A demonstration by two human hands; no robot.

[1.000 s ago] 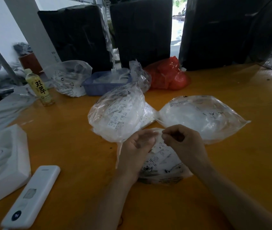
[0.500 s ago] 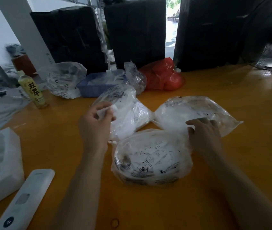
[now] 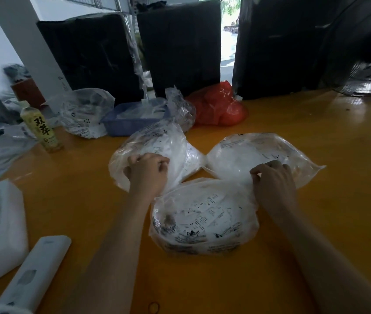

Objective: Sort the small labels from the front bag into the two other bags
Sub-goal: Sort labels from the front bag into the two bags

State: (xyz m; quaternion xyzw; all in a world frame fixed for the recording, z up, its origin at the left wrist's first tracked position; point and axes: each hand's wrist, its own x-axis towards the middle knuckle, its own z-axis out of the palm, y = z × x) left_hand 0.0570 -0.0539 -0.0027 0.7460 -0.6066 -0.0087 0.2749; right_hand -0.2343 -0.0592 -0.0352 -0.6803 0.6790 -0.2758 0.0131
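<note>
Both hands have left the label-filled clear plastic front bag [image 3: 205,220]: left hand [image 3: 147,172] pinches the clear left bag [image 3: 157,150] behind it, right hand [image 3: 274,182] pinches the clear right bag [image 3: 259,155], each grip narrow.

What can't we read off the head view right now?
- Whether either hand holds a label: left hand on the left bag, right hand on the right bag; curled fingers hide the fingertips.
- Label print in the front bag: too small, behind crinkled plastic.
- White remote: cut off by the bottom edge.
</note>
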